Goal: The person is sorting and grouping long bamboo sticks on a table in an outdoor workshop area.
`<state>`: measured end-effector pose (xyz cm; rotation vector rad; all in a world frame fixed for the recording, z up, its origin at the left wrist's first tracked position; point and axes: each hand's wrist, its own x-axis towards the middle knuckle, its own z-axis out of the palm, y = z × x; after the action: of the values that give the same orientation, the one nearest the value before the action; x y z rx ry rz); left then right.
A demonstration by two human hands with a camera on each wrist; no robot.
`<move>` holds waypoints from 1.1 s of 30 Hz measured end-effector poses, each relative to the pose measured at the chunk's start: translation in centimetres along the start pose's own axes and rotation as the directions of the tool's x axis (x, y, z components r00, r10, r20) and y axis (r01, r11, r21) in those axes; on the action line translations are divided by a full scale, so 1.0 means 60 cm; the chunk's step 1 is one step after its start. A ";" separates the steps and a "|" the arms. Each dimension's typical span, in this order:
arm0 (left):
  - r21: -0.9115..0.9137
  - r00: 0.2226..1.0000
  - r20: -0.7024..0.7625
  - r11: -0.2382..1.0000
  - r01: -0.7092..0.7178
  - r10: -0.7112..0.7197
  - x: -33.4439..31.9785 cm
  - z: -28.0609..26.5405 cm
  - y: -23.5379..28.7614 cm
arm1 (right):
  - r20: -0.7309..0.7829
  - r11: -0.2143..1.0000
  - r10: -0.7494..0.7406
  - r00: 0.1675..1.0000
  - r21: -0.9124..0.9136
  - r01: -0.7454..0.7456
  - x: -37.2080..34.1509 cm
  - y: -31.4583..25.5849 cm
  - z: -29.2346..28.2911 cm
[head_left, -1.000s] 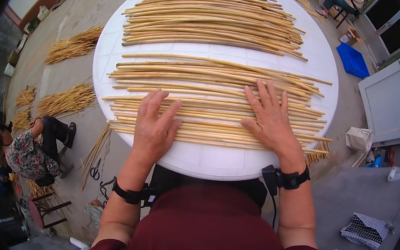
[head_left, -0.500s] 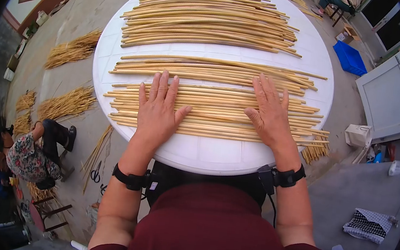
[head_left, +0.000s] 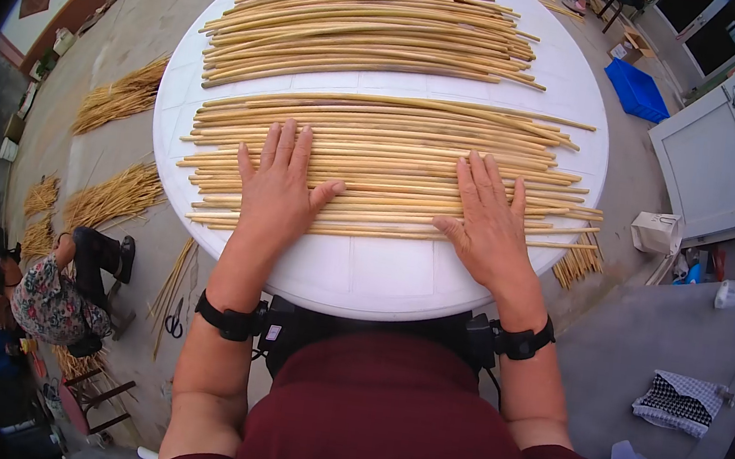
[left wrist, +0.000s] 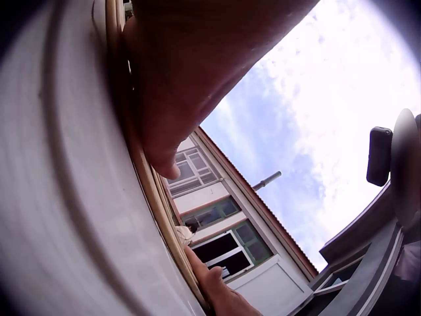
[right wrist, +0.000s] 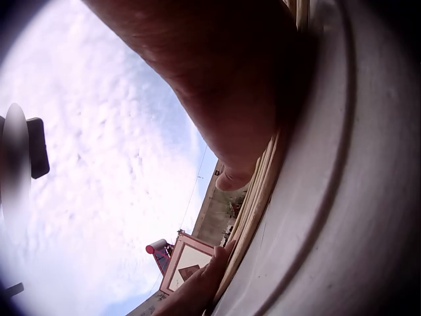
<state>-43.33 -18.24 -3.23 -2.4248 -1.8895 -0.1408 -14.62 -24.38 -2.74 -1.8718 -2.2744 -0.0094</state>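
Long straw-coloured sticks point(head_left: 394, 155) lie side by side in a wide layer across the nearer half of a round white table point(head_left: 371, 280). My left hand point(head_left: 277, 187) rests palm down on their left part, fingers straight and pointing away, thumb out to the right. On the right part my right hand point(head_left: 490, 225) lies flat the same way, fingers slightly spread. In the left wrist view the left hand point(left wrist: 184, 85) is low over the sticks point(left wrist: 154, 197). The right wrist view shows the right hand point(right wrist: 230, 105) against the stick layer point(right wrist: 253, 197).
A second layer of sticks point(head_left: 371, 35) lies at the table's far side, across a white strip. Bundles of stalks point(head_left: 113, 191) and scissors point(head_left: 175, 320) are on the floor at left, near a seated person point(head_left: 61, 294). A blue crate point(head_left: 637, 90) stands at the right.
My left hand's bent fingers have straightened and flattened onto the sticks. The nearest sticks have shifted away from me, and the gaps within the near layer have closed up.
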 end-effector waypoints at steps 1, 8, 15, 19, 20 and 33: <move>-0.003 1.000 0.003 1.000 -0.008 0.008 -0.002 -0.003 0.002 | 0.027 1.000 0.010 1.000 0.004 -0.010 0.005 -0.001 -0.001; -0.048 0.998 0.009 0.997 -0.058 0.059 -0.028 -0.008 0.004 | -0.067 0.998 0.060 0.996 0.001 -0.060 0.042 0.005 0.004; -0.049 0.997 0.021 0.996 -0.070 0.071 -0.020 -0.012 0.004 | -0.005 0.997 0.043 0.999 -0.058 -0.043 0.076 0.020 0.009; -0.036 0.993 -0.003 0.992 -0.120 0.120 -0.023 -0.007 -0.003 | 0.005 0.998 0.002 1.000 -0.069 -0.002 0.064 0.021 0.008; -0.035 0.991 -0.009 0.991 -0.132 0.132 -0.024 -0.006 -0.005 | 0.003 0.998 0.001 1.000 -0.065 -0.001 0.060 0.019 0.008; -0.076 0.988 -0.079 0.988 -0.136 0.130 0.039 0.001 -0.020 | -0.020 0.999 -0.002 1.000 -0.039 0.001 0.058 0.021 0.010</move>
<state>-43.93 -15.69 -3.06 -2.5503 -1.7183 -0.3010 -14.13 -20.68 -2.95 -1.8810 -2.2782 -0.0735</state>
